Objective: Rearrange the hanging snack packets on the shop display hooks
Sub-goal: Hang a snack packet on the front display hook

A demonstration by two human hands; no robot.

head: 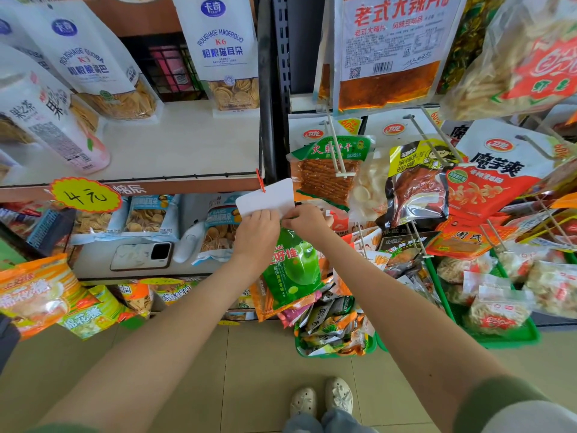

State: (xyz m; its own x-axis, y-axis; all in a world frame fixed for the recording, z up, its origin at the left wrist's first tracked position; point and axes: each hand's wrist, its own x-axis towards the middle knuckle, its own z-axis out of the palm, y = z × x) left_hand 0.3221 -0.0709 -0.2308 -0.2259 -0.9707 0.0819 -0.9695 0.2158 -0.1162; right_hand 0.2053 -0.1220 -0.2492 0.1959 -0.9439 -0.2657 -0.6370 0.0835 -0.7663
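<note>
Our left hand [257, 228] and right hand [307, 220] pinch the green packet [293, 270] by its top, seemingly unhung. Hooks [335, 145] at two o'clock look stocked; the five-o'clock tray [312, 352] awaits.

Bare forearms [390, 292] run back from the fingers [263, 217]. There's an olive-green sleeve [499, 398] up the right arm, and far below the fingers, pale blue jeans [331, 424] over cream perforated clogs [338, 395].

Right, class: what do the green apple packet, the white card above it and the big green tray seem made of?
Glossy green apple-picture snack packet: probably thin plastic film; it shines and creases. Blank white rounded card: stiff plastic or coated card, flat, matte. Big green mesh tray: likely moulded plastic; latticed wall.
</note>
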